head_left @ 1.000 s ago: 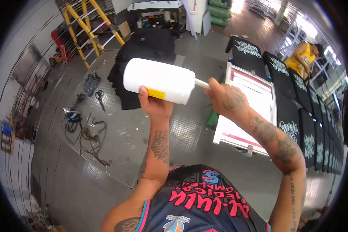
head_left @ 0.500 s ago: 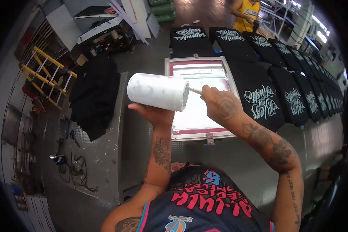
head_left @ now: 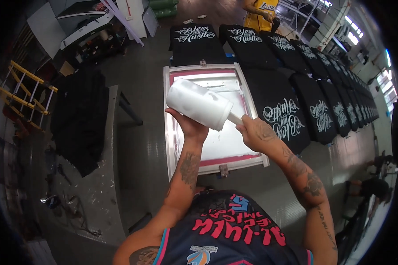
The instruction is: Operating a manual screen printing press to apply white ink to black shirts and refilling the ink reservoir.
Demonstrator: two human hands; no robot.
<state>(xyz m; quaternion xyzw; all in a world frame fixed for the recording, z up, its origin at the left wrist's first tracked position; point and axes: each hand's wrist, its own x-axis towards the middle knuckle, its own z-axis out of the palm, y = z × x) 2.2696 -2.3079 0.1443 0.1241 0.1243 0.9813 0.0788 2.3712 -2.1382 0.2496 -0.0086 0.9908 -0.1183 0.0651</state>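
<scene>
Your dark sleeveless jersey [head_left: 216, 251] bears bold pink lettering and a blue numeral. Flowing white script covers the rows of black cloth panels [head_left: 196, 44] before you; block lettering crosses a co-worker's yellow jersey [head_left: 256, 20].

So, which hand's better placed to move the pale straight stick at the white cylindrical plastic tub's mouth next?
Right, probably: the right hand grips the stick by its outer end, while the left hand supports the tilted tub from below.
</scene>
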